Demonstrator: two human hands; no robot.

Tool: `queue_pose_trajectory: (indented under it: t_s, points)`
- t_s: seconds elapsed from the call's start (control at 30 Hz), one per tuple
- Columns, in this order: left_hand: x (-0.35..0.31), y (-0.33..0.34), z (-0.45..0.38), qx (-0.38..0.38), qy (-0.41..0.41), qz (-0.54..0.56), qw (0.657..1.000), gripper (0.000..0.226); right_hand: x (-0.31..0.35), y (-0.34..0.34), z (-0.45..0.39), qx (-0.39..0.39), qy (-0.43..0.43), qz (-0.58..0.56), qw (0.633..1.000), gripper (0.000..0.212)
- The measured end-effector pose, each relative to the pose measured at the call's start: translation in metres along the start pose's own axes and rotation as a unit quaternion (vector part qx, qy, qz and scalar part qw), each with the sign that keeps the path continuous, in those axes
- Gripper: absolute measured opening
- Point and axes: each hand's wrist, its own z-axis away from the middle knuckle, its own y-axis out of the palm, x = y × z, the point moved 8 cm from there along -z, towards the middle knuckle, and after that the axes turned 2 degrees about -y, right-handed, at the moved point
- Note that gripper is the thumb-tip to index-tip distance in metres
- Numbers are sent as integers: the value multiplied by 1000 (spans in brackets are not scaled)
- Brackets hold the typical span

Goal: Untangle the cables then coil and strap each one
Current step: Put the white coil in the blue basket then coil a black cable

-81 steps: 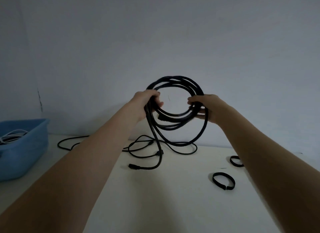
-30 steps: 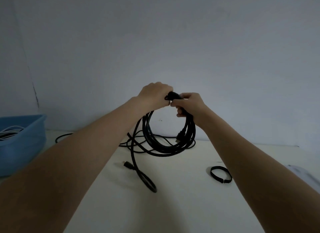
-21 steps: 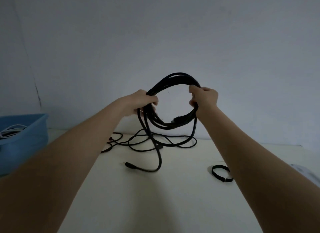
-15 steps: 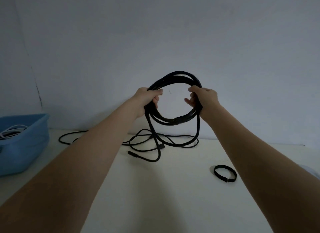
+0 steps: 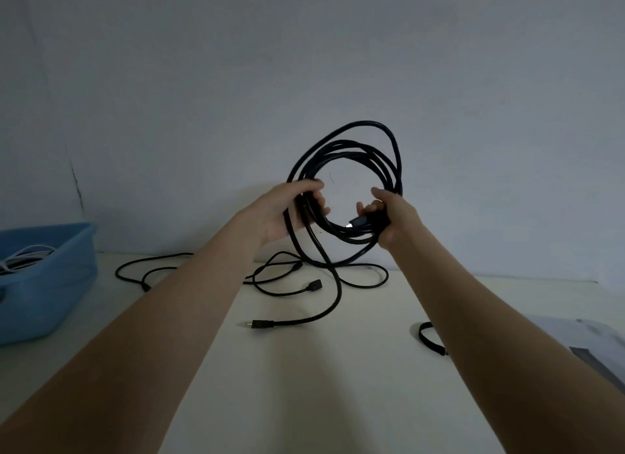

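Note:
A black cable coil of several loops is held up in front of the wall, above the white table. My left hand grips its left side. My right hand grips the lower right side together with one plug end. The cable's loose tail hangs down to the table and ends in a plug. A second thin black cable lies tangled by the wall behind it. A black strap lies on the table, partly hidden by my right forearm.
A blue bin holding white cables stands at the left edge of the table. A grey and white sheet lies at the far right. The wall runs close behind the table.
One more loop has been laid onto the coil, which now looks looser and wider. The loose tail on the table is shorter and its plug lies nearer to me. Both hands sit lower on the coil.

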Motion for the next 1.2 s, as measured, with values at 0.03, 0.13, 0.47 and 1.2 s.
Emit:
queue_pose_trajectory:
  t_s: [0.03,0.13,0.47,1.2]
  points:
    - [4,0,1,9,-2,4,1000,19,1,-2,0,-3,0,3,1000,12]
    - [6,-1,0,-8,2,25,1000,21,-2,1,2,15,8,38,999,15]
    - [-13,-27,-5,-238,132,207,940,22,-32,22,41,249,44,160,954,26]
    - [-42,-6,-10,-154,146,-125,969,24,-6,-7,10,99,26,320,942,29]
